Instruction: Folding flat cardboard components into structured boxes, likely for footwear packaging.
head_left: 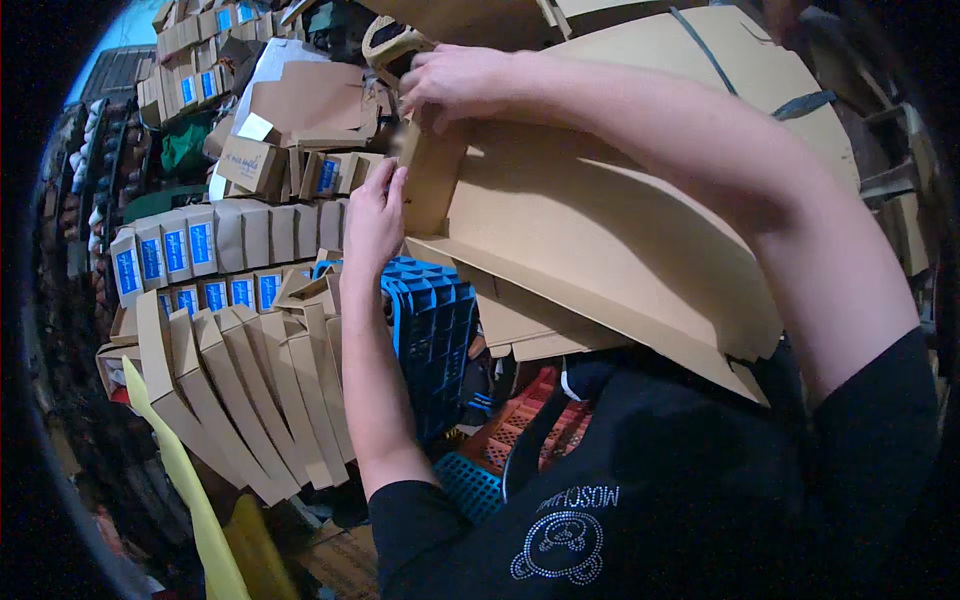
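A large brown cardboard box (580,205), partly folded, lies tilted before me with its left end wall and near side wall standing up. My left hand (372,220) is closed at the outer face of the left end wall, its thumb and fingers along the edge. At the far corner of that same wall, my right hand (455,85) curls its fingers over the top edge. The right arm reaches across above the box and casts a shadow into it. Some of the fingertips are hidden behind the cardboard.
Rows of narrow cardboard boxes (255,235) with blue labels stand at the left, with tall folded cartons (240,380) in front. A blue plastic crate (430,310) is under the box's near left corner. Below it sits a red crate (525,415). Yellow sheet (180,470) rises at lower left.
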Available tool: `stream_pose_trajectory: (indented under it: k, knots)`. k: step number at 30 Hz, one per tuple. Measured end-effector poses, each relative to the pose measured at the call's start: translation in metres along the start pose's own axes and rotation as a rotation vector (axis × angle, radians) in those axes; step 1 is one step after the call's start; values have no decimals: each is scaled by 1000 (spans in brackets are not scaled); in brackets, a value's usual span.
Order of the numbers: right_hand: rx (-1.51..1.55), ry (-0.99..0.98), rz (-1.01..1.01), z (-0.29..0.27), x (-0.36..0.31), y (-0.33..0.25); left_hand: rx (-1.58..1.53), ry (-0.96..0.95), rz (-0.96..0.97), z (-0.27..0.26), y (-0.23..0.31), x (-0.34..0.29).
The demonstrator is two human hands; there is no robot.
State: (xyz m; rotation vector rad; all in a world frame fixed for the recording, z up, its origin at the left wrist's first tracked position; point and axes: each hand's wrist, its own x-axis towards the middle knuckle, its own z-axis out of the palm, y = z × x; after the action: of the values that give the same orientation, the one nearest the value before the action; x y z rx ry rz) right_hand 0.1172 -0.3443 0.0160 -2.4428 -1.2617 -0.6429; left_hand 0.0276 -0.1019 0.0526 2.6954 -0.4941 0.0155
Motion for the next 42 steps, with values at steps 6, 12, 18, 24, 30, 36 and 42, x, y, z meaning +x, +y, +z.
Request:
stream_pose_trajectory:
  k: [6, 12, 18, 24, 30, 36, 42]
  knots:
    - [196, -218, -74, -7, 30, 4, 20, 32, -37, -5, 6, -4]
    - [29, -166, -135, -13, 33, 2, 257, 13, 4, -14, 12, 0]
    - [41, -324, -119, -28, 44, 15, 36, -188, -102, -31, 0, -10]
    - [-87, -438, -39, -32, 39, 16, 175, -137, -71, -29, 9, -6]
    - [237, -243, 125, -129, -25, 34, -234, -75, -142, -23, -9, -30]
    - [350, -460, 919, -261, -163, 9, -75, 284, 251, -22, 17, -40]
    - [566, -112, 1095, -267, -325, -52, -165, 57, 892, 8, 139, -80]
